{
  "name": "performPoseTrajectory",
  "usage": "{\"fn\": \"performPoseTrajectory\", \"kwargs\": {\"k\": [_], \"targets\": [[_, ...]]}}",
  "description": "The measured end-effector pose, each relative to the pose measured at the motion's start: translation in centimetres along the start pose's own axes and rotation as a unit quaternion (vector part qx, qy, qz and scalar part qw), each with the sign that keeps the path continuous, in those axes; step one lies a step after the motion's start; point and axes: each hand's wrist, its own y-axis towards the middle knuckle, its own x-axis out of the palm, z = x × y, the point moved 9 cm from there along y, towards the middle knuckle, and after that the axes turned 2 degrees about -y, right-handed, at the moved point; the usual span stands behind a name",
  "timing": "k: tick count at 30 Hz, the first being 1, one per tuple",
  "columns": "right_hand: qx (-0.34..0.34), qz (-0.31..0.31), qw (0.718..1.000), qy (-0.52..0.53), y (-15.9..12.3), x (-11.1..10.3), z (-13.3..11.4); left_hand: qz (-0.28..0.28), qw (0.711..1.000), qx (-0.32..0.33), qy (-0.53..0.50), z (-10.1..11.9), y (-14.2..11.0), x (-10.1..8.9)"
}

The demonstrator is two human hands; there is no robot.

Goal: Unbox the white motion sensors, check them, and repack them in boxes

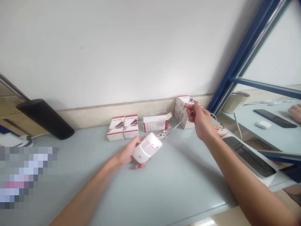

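A white motion sensor [148, 149] with a curved window is in my left hand [131, 150], whose fingers are wrapped round it from the left and below. By the sensor's upper right end shows a small white part [162, 135], perhaps a bracket; its detail is blurred. My right hand [199, 121] is raised at the right, fingers closed on a thin white cord [180, 122]. The cord runs taut from these fingers down towards the small white part. Behind the hands, an opened white-and-red box [155, 123] lies on the grey table [141, 194].
Two boxes banded together [123, 127] stand by the wall, and stacked boxes [183, 110] are behind my right hand. A black cylinder [47, 119] leans at left. On the right are a dark-topped device [249, 155] and a blue-framed partition [235, 69], with another person's hand [295, 112] beyond.
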Motion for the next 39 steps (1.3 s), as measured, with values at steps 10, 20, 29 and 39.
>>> {"fn": "performPoseTrajectory", "kwargs": {"k": [10, 20, 29, 39], "targets": [[-0.007, 0.021, 1.000, -0.002, 0.0, -0.7, -1.1, -0.042, 0.996, -0.067, 0.029, -1.9, -1.0, -4.2], [-0.057, -0.063, 0.992, 0.090, -0.3, 1.1, -1.6, 0.004, 0.997, 0.069, -0.027, -0.7, -2.8, -3.3], [-0.049, -0.026, 0.997, 0.056, 0.0, 0.5, -0.2, 0.003, 0.998, 0.063, -0.026, 0.0, -2.7, -2.6], [-0.061, 0.003, 0.998, 0.007, 0.0, -0.1, 0.0, 0.030, 0.997, 0.047, -0.059, -0.2, -2.8, -3.4]]}}
